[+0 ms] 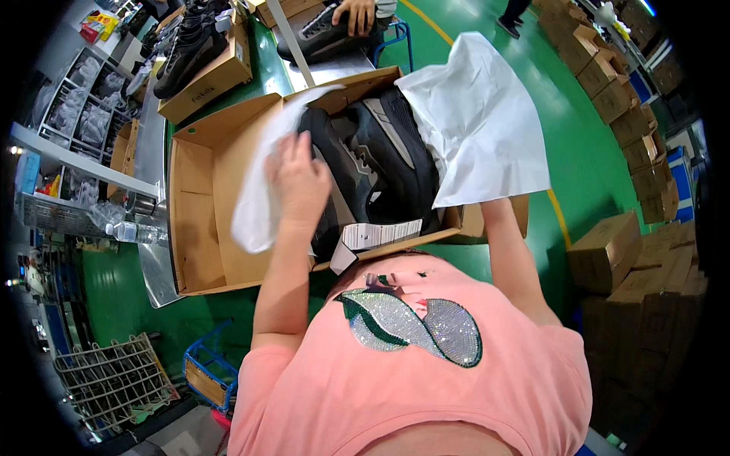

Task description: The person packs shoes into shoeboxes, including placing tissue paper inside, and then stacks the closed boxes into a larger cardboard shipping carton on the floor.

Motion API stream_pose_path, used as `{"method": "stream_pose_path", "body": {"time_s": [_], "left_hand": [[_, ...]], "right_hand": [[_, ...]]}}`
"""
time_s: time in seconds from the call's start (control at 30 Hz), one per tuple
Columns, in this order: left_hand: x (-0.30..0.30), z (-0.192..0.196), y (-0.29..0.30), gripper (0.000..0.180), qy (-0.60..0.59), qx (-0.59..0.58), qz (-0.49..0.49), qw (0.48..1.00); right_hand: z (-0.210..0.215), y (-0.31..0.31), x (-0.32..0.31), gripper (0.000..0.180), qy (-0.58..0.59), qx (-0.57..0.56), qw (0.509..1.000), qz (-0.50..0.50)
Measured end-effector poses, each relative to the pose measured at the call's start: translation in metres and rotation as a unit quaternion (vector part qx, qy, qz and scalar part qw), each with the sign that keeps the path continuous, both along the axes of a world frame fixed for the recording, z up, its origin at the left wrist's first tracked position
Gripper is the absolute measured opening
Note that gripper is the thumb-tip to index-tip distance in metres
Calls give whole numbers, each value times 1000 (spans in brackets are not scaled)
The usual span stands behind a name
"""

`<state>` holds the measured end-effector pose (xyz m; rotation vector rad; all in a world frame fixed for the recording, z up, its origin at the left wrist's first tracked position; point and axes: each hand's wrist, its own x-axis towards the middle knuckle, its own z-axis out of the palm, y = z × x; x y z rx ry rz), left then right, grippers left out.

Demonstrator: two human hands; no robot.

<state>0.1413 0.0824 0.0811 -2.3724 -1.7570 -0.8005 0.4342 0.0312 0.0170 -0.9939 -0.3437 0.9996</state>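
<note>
A pair of black and grey sneakers [384, 148] lies side by side in an open brown cardboard shoebox [228, 209], its lid folded out to the left. White tissue paper [487, 121] stands raised along the right side of the box. Behind that sheet my right hand is hidden; only the wrist and forearm show below it. My left hand [299, 178], slightly blurred, lies over the left shoe and the left flap of tissue paper [262, 194], fingers stretched out. A white printed label tag [372, 237] sticks out at the near edge of the box.
Another sneaker [190, 53] rests on a closed shoebox [209, 87] at the far left. Beyond my box, another person's hand [356, 14] touches a dark shoe [327, 39]. Stacked cartons [608, 251] line the right. A plastic bottle [135, 232] lies left of the box.
</note>
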Motion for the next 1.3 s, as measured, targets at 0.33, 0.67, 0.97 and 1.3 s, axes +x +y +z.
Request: {"method": "stream_pose_path", "body": {"time_s": [0.33, 0.67, 0.97, 1.3], "left_hand": [[-56, -47, 8, 57, -2, -296, 156, 942], [-101, -47, -6, 56, -36, -322, 91, 942], [-165, 15, -56, 47, -54, -108, 238, 964], [-258, -53, -94, 48, -64, -219, 445, 866]], "right_hand": [[140, -100, -47, 26, -624, 230, 729, -160], [-16, -11, -40, 54, -428, -67, 869, 239], [10, -42, -44, 62, -641, -89, 756, 97], [-15, -51, -53, 38, -227, -92, 937, 247]]}}
